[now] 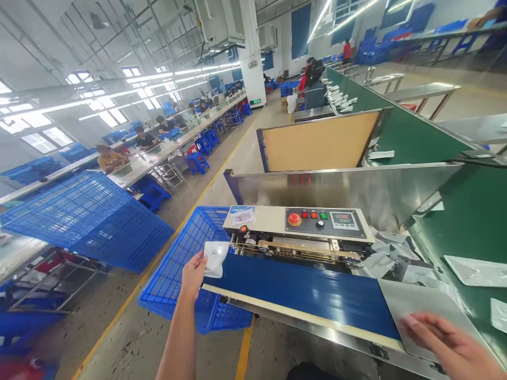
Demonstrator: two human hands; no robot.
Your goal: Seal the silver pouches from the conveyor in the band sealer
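My left hand [193, 275] pinches a white pouch [216, 258] by its edge, just in front of the blue conveyor belt [301, 295] of a band sealing machine. The machine's control panel [322, 221] has a red stop button, coloured switches and a digital display. A small clear bag [242, 215] lies on the machine's top left corner. My right hand [447, 343], fingers apart, rests on a silver foil pouch [420, 311] at the belt's right end. More foil pouches [390, 253] lie heaped behind the belt.
A blue plastic crate [190, 269] stands below and left of the sealer, and another [87, 219] leans further left. A green conveyor table [467, 221] with a steel guard [340, 192] runs along the right. Seated people work at long tables in the background.
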